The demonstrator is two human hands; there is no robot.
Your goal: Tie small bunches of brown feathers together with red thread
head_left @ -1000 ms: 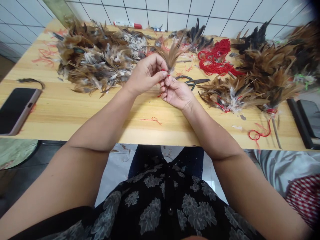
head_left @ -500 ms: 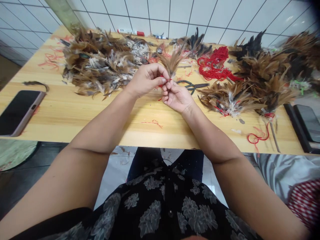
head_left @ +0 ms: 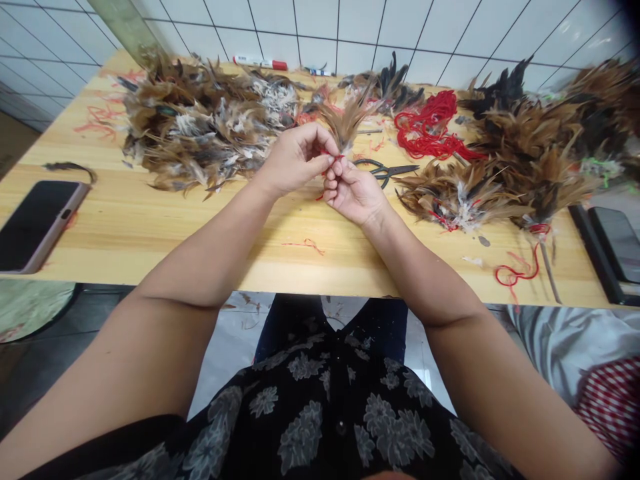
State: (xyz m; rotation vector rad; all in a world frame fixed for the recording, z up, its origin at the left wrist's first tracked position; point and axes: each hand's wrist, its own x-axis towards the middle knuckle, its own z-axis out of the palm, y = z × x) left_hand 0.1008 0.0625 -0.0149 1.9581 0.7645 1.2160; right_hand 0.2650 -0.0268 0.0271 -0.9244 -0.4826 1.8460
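A small bunch of brown feathers (head_left: 347,121) stands fanned out above my fingertips, its base tied round with red string (head_left: 339,158). My left hand (head_left: 303,159) is closed, thumb and forefinger pinching at the red string. Right against it, my right hand (head_left: 355,190) is closed too, palm up, with its fingertips at the base of the bunch. The exact grip on the string is partly hidden by the fingers. Just beyond my right hand lie black-handled scissors (head_left: 387,172) on the wooden table (head_left: 200,237).
A wide heap of feathers (head_left: 210,127) covers the back left. Red yarn (head_left: 430,127) and tied feather bunches (head_left: 460,193) lie to the right. A phone (head_left: 37,223) rests at the left edge. Markers (head_left: 260,63) lie along the tiled wall (head_left: 315,30). A loose red thread (head_left: 307,245) is in front.
Almost nothing differs. Both hands stay together at the base of the feather bunch, which leans very slightly further right.
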